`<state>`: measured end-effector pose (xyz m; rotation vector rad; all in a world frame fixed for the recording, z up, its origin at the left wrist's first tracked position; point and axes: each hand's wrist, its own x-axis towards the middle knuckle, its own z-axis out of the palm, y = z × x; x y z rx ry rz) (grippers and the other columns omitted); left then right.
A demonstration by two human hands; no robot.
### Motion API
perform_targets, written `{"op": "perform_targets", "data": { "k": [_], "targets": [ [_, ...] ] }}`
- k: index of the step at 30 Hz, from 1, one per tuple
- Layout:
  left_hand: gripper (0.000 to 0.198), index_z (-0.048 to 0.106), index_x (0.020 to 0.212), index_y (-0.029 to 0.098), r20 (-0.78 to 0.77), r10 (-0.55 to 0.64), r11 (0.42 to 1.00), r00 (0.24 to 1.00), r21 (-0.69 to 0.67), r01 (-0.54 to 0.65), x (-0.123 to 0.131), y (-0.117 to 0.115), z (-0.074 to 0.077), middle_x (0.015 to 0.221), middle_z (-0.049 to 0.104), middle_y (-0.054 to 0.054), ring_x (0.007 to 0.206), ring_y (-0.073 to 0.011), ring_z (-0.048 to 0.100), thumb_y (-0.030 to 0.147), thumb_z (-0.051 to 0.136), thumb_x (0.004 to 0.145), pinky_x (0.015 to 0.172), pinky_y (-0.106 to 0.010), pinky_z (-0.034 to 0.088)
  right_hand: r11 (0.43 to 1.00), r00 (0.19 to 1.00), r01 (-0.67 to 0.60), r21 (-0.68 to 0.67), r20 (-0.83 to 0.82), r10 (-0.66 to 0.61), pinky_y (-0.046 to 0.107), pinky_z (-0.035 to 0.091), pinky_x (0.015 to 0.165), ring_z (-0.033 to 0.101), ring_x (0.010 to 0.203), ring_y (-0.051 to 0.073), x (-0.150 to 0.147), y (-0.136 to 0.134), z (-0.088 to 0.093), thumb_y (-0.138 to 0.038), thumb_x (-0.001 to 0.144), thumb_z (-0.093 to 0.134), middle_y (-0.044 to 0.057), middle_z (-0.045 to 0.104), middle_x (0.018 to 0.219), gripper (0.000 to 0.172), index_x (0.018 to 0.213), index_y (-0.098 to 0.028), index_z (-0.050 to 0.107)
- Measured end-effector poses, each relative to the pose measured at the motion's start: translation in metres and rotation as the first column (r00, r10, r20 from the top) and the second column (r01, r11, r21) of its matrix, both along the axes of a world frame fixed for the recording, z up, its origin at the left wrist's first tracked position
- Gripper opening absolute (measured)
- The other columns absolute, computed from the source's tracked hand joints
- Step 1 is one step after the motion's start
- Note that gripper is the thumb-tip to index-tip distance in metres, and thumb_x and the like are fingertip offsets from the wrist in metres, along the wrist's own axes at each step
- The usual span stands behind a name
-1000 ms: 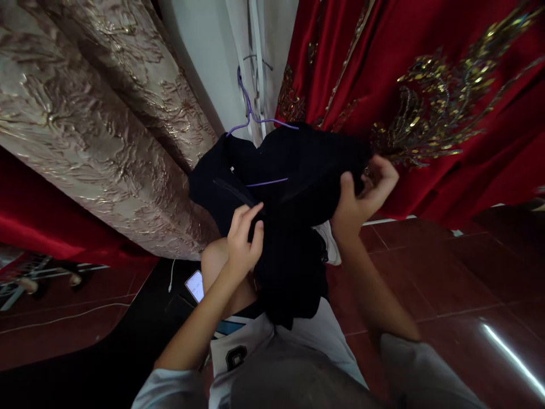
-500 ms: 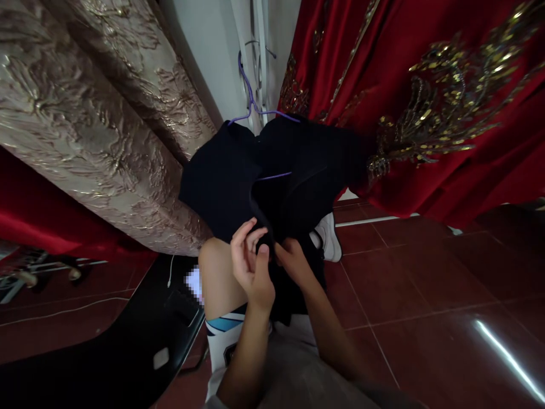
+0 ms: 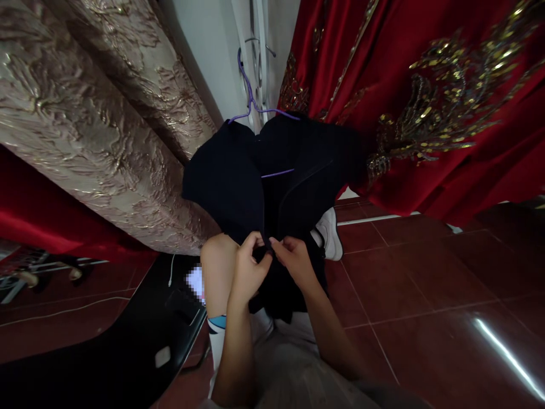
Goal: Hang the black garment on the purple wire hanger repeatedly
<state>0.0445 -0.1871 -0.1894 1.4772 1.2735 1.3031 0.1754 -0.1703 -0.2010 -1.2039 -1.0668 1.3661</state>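
Observation:
A dark navy jacket [image 3: 225, 176] hangs on a purple wire hanger [image 3: 251, 102] in front of me, its front parted at the chest. Low on the front opening, my left hand [image 3: 251, 264] pinches the left edge of the cloth between thumb and fingers. Close beside it, my right hand [image 3: 293, 255] grips the right edge the same way. The fingertips of both hands nearly meet. Whether a button or zip lies between them is too dark to make out.
Textured beige-gold fabric [image 3: 106, 142] hangs at the left. Red cloth with gold sequins [image 3: 426, 102] hangs at the right. A black bench [image 3: 106, 352] at lower left carries a phone and a small white object [image 3: 162, 357]. Red tiles [image 3: 409, 284] cover the floor.
My left hand has gone from loosely spread fingers to a pinch on the jacket's edge. The two front edges are now drawn closer together at my hands.

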Motion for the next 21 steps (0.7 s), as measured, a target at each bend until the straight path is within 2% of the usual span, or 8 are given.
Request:
{"op": "perform_targets", "data": {
  "k": [5, 9, 12, 14, 16, 18, 21],
  "targets": [
    [0.003, 0.059, 0.092, 0.021, 0.051, 0.065, 0.997, 0.997, -0.034, -0.063, 0.012, -0.001, -0.005, 0.082, 0.064, -0.001, 0.080, -0.0170, 0.064, 0.020, 0.062, 0.091, 0.067, -0.024, 0.049, 0.999, 0.999, -0.020, 0.051, -0.040, 0.022, 0.024, 0.026, 0.050, 0.036, 0.049, 0.008, 0.004, -0.002, 0.002, -0.059, 0.080, 0.074, -0.003, 0.047, 0.051, 0.050, 0.060, -0.016, 0.059],
    [0.007, 0.057, 0.089, 0.020, 0.124, 0.123, 0.992, 0.985, -0.020, -0.121, 0.016, 0.002, -0.009, 0.080, 0.062, -0.001, 0.078, -0.0158, 0.065, 0.021, 0.064, 0.089, 0.064, -0.022, 0.048, 0.995, 0.991, -0.077, 0.061, -0.104, 0.083, 0.023, 0.030, 0.051, 0.041, 0.048, 0.009, 0.003, -0.004, 0.005, -0.055, 0.084, 0.069, -0.003, 0.051, 0.052, 0.040, 0.071, -0.018, 0.067],
    [0.011, 0.056, 0.092, 0.020, 0.153, 0.173, 0.984, 0.973, 0.013, -0.177, 0.019, 0.007, -0.016, 0.080, 0.060, 0.000, 0.074, -0.0136, 0.061, 0.017, 0.064, 0.085, 0.067, -0.022, 0.048, 0.993, 0.988, -0.103, 0.063, -0.110, 0.109, 0.025, 0.029, 0.050, 0.041, 0.047, 0.010, 0.003, 0.004, 0.018, -0.050, 0.084, 0.068, -0.002, 0.051, 0.051, 0.032, 0.069, -0.022, 0.068],
    [0.015, 0.054, 0.093, 0.020, 0.160, 0.207, 0.975, 0.965, 0.052, -0.218, 0.022, 0.013, -0.024, 0.081, 0.057, 0.001, 0.073, -0.0123, 0.058, 0.014, 0.062, 0.081, 0.068, -0.022, 0.046, 0.987, 0.985, -0.113, 0.113, -0.121, 0.126, 0.025, 0.028, 0.049, 0.039, 0.046, 0.010, 0.003, 0.017, 0.038, -0.046, 0.085, 0.069, -0.003, 0.051, 0.050, 0.028, 0.068, -0.023, 0.070],
    [0.018, 0.053, 0.094, 0.020, 0.138, 0.221, 0.970, 0.966, 0.072, -0.232, 0.025, 0.021, -0.032, 0.083, 0.054, 0.001, 0.075, -0.0119, 0.056, 0.011, 0.060, 0.080, 0.070, -0.023, 0.045, 0.979, 0.983, -0.069, 0.194, -0.156, 0.100, 0.025, 0.024, 0.048, 0.036, 0.045, 0.009, 0.004, 0.035, 0.068, -0.042, 0.086, 0.070, -0.003, 0.049, 0.049, 0.024, 0.072, -0.023, 0.073],
    [0.015, 0.052, 0.093, 0.019, 0.103, 0.197, 0.977, 0.975, 0.065, -0.205, 0.028, 0.029, -0.040, 0.081, 0.049, 0.001, 0.076, -0.0117, 0.052, 0.010, 0.057, 0.081, 0.071, -0.024, 0.043, 0.955, 0.978, 0.040, 0.293, -0.209, 0.023, 0.024, 0.019, 0.047, 0.032, 0.045, 0.007, 0.006, 0.054, 0.101, -0.037, 0.087, 0.069, -0.004, 0.047, 0.049, 0.022, 0.076, -0.019, 0.073],
    [0.011, 0.052, 0.092, 0.018, 0.077, 0.141, 0.989, 0.987, 0.041, -0.145, 0.033, 0.037, -0.048, 0.081, 0.047, 0.000, 0.077, -0.0116, 0.050, 0.010, 0.054, 0.085, 0.072, -0.026, 0.042, 0.897, 0.956, 0.118, 0.426, -0.293, 0.014, 0.023, 0.015, 0.046, 0.028, 0.043, 0.004, 0.012, 0.079, 0.146, -0.033, 0.086, 0.070, -0.005, 0.044, 0.047, 0.022, 0.077, -0.013, 0.072]
  ]
}}
